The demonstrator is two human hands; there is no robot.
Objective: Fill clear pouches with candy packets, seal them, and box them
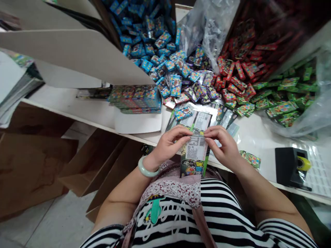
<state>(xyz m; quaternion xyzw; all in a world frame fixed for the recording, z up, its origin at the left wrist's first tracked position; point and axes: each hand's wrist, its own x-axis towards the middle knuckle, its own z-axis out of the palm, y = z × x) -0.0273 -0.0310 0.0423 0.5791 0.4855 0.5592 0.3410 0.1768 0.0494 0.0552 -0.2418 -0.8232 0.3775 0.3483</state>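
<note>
two hands (167,145) (225,148) pinch one printed package (196,148)

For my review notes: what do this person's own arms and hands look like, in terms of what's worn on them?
Both the left hand and the right hand are ungloved. A smooth, rounded, pale green bangle circles the left wrist; the right wrist shows nothing worn. The short sleeves have black and white stripes, leaving the forearms uncovered.
</note>
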